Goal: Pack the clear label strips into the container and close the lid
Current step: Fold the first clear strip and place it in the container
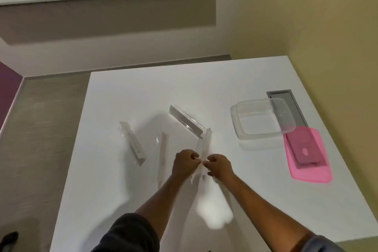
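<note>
We looked down from a head-worn camera onto a white table [126, 96] set in the corner of a room with yellowish walls. Both of our bare hands met near the middle of the table, pinching the near end of one clear label strip [204, 143] that ran away from us. The left hand [185, 162] had its fingers curled closed on the strip from the left, and the right hand [218, 166] had its fingers curled closed on it from the right, the two nearly touching.

Three more clear strips lay on the table. One [162, 155] sat just left of the left hand, running near to far. Another [133, 142] lay further left, angled. A third [186, 121] lay farther away, slanting, its right end close to the far tip of the held strip.

To the right, well apart from the hands, stood an open clear plastic container [263, 120] (whether anything was inside we could not tell). Its pink lid [308, 155] lay flat on the table just beside it, on the near right side. A grey rectangular slot [286, 94] was set into the tabletop behind the container.
</note>
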Action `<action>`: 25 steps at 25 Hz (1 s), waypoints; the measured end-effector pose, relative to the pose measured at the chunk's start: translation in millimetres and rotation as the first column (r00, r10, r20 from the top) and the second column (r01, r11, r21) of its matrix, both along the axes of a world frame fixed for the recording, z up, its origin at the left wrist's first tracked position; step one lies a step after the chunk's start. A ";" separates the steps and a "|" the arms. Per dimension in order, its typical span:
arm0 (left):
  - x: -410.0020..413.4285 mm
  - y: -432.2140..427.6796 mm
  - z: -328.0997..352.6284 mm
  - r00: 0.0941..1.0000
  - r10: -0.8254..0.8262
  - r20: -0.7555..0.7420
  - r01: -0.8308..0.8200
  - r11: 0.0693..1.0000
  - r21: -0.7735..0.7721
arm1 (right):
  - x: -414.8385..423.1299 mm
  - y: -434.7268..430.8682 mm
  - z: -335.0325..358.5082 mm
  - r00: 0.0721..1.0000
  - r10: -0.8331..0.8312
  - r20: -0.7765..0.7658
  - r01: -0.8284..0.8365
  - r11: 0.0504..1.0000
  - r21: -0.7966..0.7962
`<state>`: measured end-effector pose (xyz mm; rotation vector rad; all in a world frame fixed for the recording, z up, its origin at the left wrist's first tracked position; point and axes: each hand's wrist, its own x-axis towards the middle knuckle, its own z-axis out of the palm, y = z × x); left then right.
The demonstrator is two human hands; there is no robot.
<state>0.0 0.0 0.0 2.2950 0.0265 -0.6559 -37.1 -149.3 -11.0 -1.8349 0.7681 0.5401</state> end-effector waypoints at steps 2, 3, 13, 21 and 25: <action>1.4 -7.5 -8.0 0.999 0.011 -0.030 -0.010 1.000 0.014 | 0.8 -0.4 -4.0 0.998 -0.045 -0.045 0.047 0.998 0.039; 0.2 -10.1 -10.9 0.999 0.015 -0.039 -0.014 1.000 0.027 | -1.5 -1.2 -6.8 0.998 -0.045 -0.042 0.048 0.997 0.063; 1.5 -17.0 -27.7 1.000 -0.004 -0.004 0.004 0.996 0.091 | -9.0 -13.1 -18.8 0.998 -0.055 0.003 0.053 0.982 0.182; 1.6 -10.4 -16.6 0.999 -0.015 -0.032 0.015 1.000 0.017 | -14.0 -20.7 -12.5 0.996 -0.093 -0.012 0.093 0.976 0.198; 0.6 -10.1 -10.1 0.989 0.095 -0.112 -0.105 0.991 -0.084 | -15.3 -23.0 -9.9 0.991 -0.133 -0.010 0.133 0.980 0.150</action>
